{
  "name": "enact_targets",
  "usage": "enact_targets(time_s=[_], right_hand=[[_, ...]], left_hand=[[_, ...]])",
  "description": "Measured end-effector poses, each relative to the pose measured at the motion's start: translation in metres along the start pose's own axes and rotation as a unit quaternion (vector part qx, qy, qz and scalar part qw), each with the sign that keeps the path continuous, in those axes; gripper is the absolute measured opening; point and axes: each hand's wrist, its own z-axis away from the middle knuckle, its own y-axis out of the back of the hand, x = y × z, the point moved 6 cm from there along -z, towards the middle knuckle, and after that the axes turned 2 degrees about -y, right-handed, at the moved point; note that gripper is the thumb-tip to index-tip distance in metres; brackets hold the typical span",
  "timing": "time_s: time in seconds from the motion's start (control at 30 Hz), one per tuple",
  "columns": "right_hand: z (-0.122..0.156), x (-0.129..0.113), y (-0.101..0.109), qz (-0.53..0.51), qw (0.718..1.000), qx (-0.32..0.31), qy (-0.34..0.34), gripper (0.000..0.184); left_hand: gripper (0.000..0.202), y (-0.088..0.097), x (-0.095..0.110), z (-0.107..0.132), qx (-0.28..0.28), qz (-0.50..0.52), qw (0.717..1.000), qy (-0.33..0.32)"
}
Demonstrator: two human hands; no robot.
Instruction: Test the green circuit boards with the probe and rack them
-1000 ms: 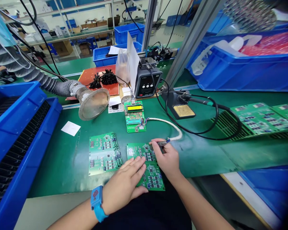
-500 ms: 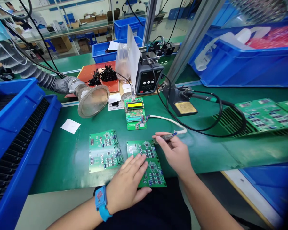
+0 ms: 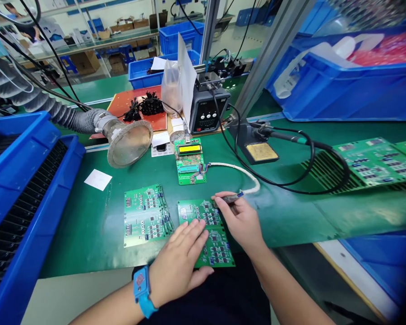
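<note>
My left hand (image 3: 181,262), with a blue wrist strap (image 3: 142,289), lies flat with fingers stretched over the green circuit board (image 3: 218,248). Pinched in my right hand (image 3: 242,221) is a wired probe (image 3: 230,197), whose tip is hidden by my fingers at the board's upper right edge. A white sleeved cable (image 3: 235,166) runs from the probe to a small green programmer board (image 3: 191,171) with a lit yellow display (image 3: 190,149). Left of my hands, another circuit board (image 3: 147,216) lies on the green mat.
A soldering station (image 3: 208,108) and iron stand (image 3: 257,149) stand behind, with a looping black cable. A fume extractor hood (image 3: 130,144) hangs at left beside blue bins (image 3: 64,180). Stacked boards (image 3: 368,162) and a large blue bin (image 3: 352,95) are at right.
My right hand has shifted slightly left and down with the probe, bringing it over the board's upper right edge. My left hand stays on the board.
</note>
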Motion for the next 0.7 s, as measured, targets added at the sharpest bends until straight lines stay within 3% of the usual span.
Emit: enact_targets(time_s=[0.23, 0.53, 0.7], right_hand=[[-0.002, -0.02, 0.0, 0.072, 0.995, -0.019, 0.068, 0.018], [0.0, -0.016, -0.001, 0.074, 0.994, 0.023, 0.078, 0.014], [0.001, -0.015, 0.001, 0.054, 0.996, -0.005, 0.069, 0.017]], left_hand=[[0.068, -0.001, 0.0, 0.0, -0.001, -0.007, 1.0, 0.0], [0.067, -0.003, 0.0, 0.0, -0.001, -0.005, 1.0, 0.003], [0.068, -0.002, -0.001, 0.0, 0.005, 0.005, 1.0, 0.002]])
